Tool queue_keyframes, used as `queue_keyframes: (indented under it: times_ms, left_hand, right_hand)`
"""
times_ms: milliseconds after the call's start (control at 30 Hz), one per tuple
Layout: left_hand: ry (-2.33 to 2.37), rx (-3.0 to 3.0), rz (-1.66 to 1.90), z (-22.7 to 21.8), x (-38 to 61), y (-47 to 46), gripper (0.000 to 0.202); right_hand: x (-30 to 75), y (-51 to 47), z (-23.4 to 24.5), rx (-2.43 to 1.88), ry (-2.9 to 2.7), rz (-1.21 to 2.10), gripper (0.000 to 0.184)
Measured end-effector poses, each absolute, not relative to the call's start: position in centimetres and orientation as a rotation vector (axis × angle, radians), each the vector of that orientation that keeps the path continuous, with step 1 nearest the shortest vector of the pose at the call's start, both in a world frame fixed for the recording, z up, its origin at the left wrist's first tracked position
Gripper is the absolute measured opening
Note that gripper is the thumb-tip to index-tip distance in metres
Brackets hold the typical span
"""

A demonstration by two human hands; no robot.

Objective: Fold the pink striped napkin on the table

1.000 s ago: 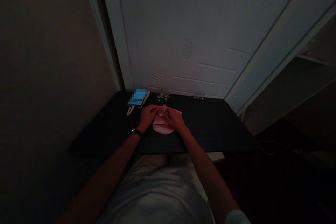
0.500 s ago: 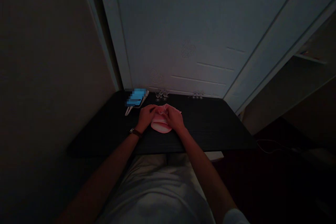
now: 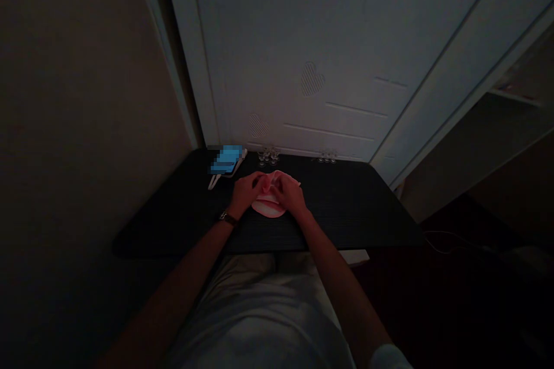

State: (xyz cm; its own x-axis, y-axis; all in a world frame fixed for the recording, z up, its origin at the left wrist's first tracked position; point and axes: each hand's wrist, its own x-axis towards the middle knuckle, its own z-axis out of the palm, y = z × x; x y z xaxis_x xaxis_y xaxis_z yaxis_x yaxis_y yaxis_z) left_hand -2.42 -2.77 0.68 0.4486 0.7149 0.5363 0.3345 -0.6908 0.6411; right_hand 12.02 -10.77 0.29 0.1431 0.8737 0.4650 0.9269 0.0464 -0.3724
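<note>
Pink, rounded, cloth-like pouch lies directly between my left hand and right hand. I see curled fingers touching its upper part, but can't tell whether either hand grips it.

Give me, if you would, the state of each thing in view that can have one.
Pink item: lying on the black table, folded or open across its near part.
Left hand: curled, on the pink item.
Right hand: likewise; exact grips too dark to tell.
Device: screen lit blue.
Wristband: worn on the left wrist.
Clear pieces: in two groups; too small to tell whether upright.
</note>
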Motion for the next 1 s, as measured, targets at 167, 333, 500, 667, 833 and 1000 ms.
queue_keyframes:
  times_ms: [167,333,500,667,833,1000]
  left_hand:
    - [0.953,2.295,1.038,0.54,-2.39,-2.58,0.025]
    - [0.916,2.384,0.982,0.56,-2.21,-2.69,0.028]
    - [0.837,2.411,1.094,0.23,-2.19,-2.56,0.028]
    - [0.786,2.409,1.116,-0.27,-2.19,-2.10,0.031]
    - [0.749,2.512,1.137,-0.23,-2.17,-1.96,0.027]
    - [0.657,2.486,1.124,-0.30,-2.15,-2.03,0.030]
  right_hand:
    - [11.84,-10.75,0.36,-1.804,-1.767,-0.111,0.014]
    - [11.75,-10.79,0.34,-1.880,-1.764,-0.099,0.013]
    - [11.72,-10.64,0.12,-1.886,-1.743,-0.113,0.013]
    - [11.92,-10.65,0.07,-1.807,-1.779,-0.084,0.013]
    - [12.15,-10.79,0.20,-1.749,-1.774,-0.093,0.013]
    - [12.17,-10.85,0.26,-1.712,-1.745,-0.103,0.015]
